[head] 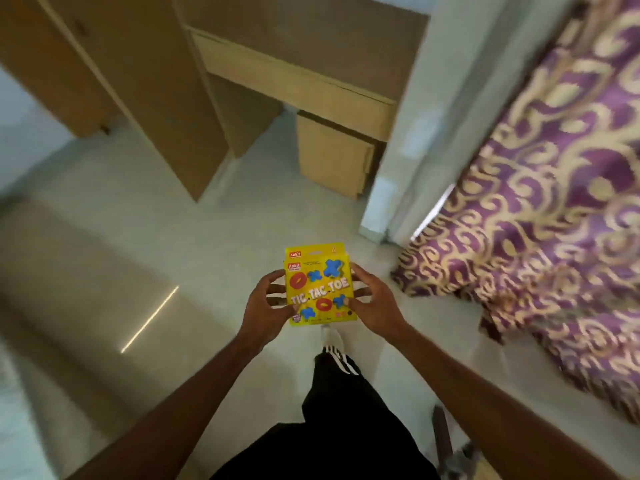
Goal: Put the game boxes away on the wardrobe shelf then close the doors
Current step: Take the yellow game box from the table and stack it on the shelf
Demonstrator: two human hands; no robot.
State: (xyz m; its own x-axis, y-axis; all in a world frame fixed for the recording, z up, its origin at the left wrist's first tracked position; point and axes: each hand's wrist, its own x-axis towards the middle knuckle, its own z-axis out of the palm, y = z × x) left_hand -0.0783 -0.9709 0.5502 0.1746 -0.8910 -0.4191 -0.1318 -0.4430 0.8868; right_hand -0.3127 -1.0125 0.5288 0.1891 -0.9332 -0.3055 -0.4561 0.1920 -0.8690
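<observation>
I hold a small stack of yellow Tic Tac Toe game boxes (320, 289) in front of me, low over the floor; a second yellow box edge shows behind the front one. My left hand (266, 303) grips the stack's left side and my right hand (370, 299) grips its right side. The wooden wardrobe (121, 81) stands at the upper left, with one tall door panel (180, 109) swung open toward me. Its shelves are out of view.
A wooden desk (294, 77) with a small cabinet (336, 157) beneath it stands ahead. A pale wall pillar (408, 133) rises at the right. A purple and gold patterned bedspread (540, 202) hangs at the far right. My leg and shoe (332, 344) are below the boxes.
</observation>
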